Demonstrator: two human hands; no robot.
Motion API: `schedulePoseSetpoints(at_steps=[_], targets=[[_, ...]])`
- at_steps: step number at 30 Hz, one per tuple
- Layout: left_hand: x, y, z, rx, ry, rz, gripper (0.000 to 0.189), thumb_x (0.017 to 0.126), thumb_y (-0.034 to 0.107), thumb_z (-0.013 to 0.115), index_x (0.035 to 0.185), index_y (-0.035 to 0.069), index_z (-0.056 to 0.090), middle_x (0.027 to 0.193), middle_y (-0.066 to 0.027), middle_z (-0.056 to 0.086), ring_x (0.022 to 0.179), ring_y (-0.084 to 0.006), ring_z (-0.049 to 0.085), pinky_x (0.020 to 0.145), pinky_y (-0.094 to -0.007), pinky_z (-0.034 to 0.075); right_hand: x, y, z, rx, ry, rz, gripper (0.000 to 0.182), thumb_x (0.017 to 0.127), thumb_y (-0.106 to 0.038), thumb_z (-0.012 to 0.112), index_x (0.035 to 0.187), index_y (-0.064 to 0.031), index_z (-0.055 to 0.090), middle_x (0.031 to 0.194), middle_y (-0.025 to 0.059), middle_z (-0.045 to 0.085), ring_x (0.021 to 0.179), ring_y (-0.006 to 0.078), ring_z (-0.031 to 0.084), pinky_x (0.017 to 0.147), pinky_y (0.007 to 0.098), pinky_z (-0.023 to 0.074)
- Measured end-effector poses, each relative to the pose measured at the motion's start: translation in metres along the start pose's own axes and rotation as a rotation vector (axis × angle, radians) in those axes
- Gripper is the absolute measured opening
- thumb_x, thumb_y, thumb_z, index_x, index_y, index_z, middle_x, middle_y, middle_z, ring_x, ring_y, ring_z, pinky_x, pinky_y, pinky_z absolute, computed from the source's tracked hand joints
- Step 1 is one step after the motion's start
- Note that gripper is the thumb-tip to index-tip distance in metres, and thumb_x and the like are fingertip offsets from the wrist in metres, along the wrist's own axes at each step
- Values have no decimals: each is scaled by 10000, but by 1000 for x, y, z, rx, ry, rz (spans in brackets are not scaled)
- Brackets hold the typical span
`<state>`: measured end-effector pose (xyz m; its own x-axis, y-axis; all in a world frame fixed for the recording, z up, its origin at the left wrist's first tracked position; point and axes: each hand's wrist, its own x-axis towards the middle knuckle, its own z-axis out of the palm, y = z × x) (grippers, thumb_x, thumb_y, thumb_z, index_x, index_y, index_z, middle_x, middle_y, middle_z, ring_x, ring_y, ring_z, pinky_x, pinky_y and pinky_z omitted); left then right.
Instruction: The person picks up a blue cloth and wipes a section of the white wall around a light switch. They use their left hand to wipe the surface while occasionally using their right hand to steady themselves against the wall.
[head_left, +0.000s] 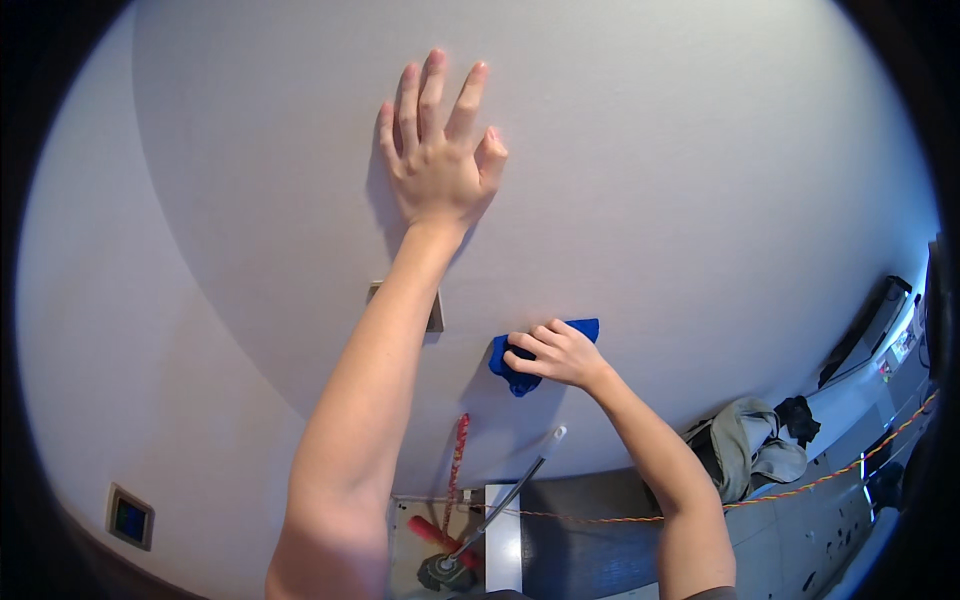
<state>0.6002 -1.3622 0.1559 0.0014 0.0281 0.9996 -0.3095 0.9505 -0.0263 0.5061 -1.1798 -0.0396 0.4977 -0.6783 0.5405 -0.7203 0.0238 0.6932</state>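
My left hand (442, 161) lies against a pale wall (637, 172) with its fingers spread and nothing in it. Lower and to the right, my right hand (559, 354) presses a bunched blue cloth (517, 382) to the same wall. Parts of the cloth stick out past the fingers on both sides; the rest is hidden under the palm. Partly behind my left forearm is a wall plate (436, 315), most of it covered.
Below stand a mop (514, 491) with a metal handle and a red broom (455, 472), beside a white panel edge (502, 555). A twisted red-yellow cord (810, 480) runs across. Grey fabric (739, 442) lies piled at right. Another wall plate (130, 517) sits low left.
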Motion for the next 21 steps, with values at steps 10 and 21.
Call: schedulePoseSetpoints(at_steps=[10, 21], targets=[[1, -4, -5, -4, 0, -6, 606, 882, 368, 466, 1487, 343, 428, 1606, -7, 295, 1485, -243, 241, 1198, -510, 159, 34, 126, -95, -149, 152, 335, 361, 765, -61, 644, 1105, -174, 597, 1095, 31, 610, 895, 240, 571, 754, 375, 454], [-1, -1, -5, -8, 7, -6, 615, 868, 359, 480, 1481, 347, 437, 1604, -1, 296, 1483, -240, 245, 1203, -498, 152, 82, 95, -46, -176, 675, 618, 365, 704, -111, 712, 1047, -137, 591, 1030, 58, 615, 875, 269, 583, 730, 382, 461]])
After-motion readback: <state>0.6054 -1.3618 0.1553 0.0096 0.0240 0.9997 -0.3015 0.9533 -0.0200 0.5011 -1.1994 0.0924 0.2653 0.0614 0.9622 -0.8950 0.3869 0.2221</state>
